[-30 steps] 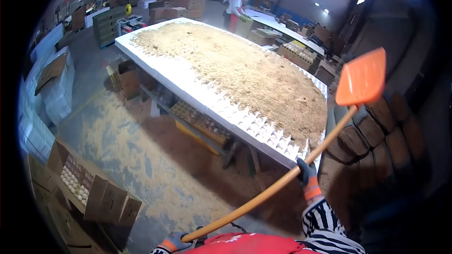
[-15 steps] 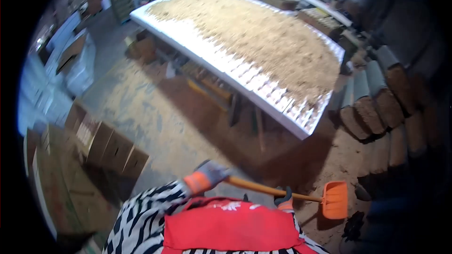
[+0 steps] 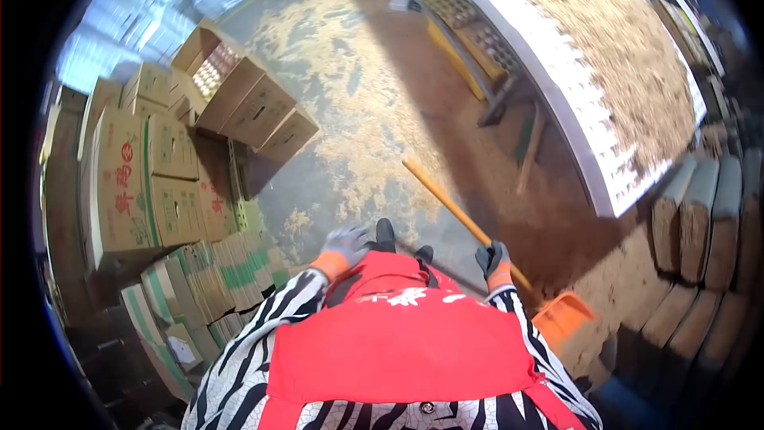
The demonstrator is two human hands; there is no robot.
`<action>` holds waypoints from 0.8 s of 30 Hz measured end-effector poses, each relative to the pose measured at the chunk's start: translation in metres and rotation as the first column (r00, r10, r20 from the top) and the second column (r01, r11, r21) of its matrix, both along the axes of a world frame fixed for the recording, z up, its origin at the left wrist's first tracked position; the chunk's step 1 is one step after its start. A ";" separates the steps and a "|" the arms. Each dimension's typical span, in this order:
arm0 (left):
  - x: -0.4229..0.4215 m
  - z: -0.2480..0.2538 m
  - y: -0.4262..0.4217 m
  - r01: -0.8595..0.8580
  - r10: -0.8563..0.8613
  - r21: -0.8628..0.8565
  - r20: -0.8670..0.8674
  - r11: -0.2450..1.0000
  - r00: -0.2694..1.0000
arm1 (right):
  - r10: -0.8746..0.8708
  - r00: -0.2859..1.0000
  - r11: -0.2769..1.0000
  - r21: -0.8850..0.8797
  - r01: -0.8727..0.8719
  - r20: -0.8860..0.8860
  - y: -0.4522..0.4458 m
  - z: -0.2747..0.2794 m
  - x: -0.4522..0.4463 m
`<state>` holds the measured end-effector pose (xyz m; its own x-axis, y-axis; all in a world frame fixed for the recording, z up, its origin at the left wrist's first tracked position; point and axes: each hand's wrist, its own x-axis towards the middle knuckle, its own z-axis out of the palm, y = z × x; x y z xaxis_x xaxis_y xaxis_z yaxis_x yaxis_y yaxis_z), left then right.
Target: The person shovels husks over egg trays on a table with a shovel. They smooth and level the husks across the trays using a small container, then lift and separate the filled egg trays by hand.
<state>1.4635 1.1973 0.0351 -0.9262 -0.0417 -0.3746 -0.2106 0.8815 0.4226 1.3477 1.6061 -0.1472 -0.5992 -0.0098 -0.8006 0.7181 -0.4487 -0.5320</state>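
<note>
My right hand (image 3: 494, 263), in a grey glove with an orange cuff, is wrapped round the wooden handle of an orange shovel (image 3: 563, 318). The handle slants from the middle of the floor down to the blade at my lower right. My left hand (image 3: 344, 247), gloved the same way, is off the handle in front of my apron, fingers apart and holding nothing. To the right stands a white-edged table (image 3: 549, 87) with egg trays under a layer of brown loose material (image 3: 637, 56).
An open carton of eggs (image 3: 215, 72) stands at the left, near stacked cartons (image 3: 123, 183) and flattened cardboard (image 3: 215, 279). Filled sacks (image 3: 708, 223) are stacked at the right. Beneath the table are egg trays (image 3: 454, 9) and a yellow bar. Loose material covers parts of the floor.
The shovel has come down from beside the table to the floor at my right. My left hand has let go of its handle. The view has tilted down and turned left.
</note>
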 end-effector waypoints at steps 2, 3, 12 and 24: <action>0.069 -0.050 -0.052 -0.429 0.422 -0.022 0.226 0.903 0.878 | 0.100 0.987 0.994 0.031 -0.105 0.126 -0.010 0.018 -0.015; 0.108 -0.080 -0.076 -0.571 0.534 0.031 0.318 0.820 0.784 | 0.152 0.976 0.986 0.048 -0.161 0.158 -0.015 0.021 -0.021; 0.228 -0.166 -0.122 -0.782 0.653 0.070 0.507 0.620 0.563 | 0.602 0.771 0.784 0.034 -0.620 0.207 -0.168 0.009 -0.133; -0.231 -0.093 -0.395 -0.471 0.470 0.114 0.035 0.875 0.882 | 0.606 0.795 0.787 0.129 -0.603 0.020 -0.407 0.030 -0.358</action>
